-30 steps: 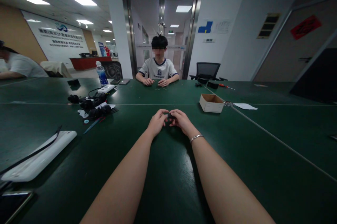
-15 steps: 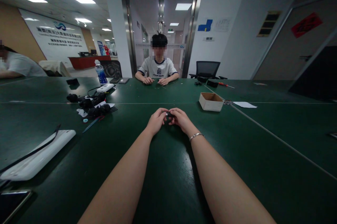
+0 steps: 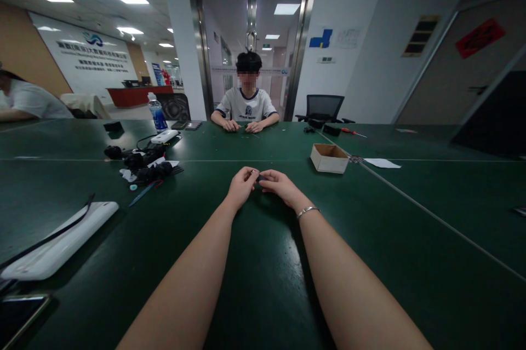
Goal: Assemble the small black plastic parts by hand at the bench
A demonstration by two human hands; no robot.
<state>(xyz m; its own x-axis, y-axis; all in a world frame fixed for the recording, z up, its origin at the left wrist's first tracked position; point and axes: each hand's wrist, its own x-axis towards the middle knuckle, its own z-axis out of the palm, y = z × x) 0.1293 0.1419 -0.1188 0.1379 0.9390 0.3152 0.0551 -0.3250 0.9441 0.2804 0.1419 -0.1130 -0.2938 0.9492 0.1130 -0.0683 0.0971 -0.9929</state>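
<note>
Over the green table, my left hand and my right hand meet in front of me with fingers curled. Between their fingertips is a small dark object, mostly covered by the fingers and too small to name. A bit of shiny metal shows by the left thumb. Both hands appear to pinch the dark piece, one at each end. A silver bracelet circles my right wrist.
An open cardboard box stands right of my hands. Black gear lies left, near a bottle. A white device with a strap and a phone lie at near left. A person sits opposite.
The dark piece has turned between my fingers, and the metal part now shows nearer my left thumb. My right fingers have straightened a little; both hands stay in nearly the same place.
</note>
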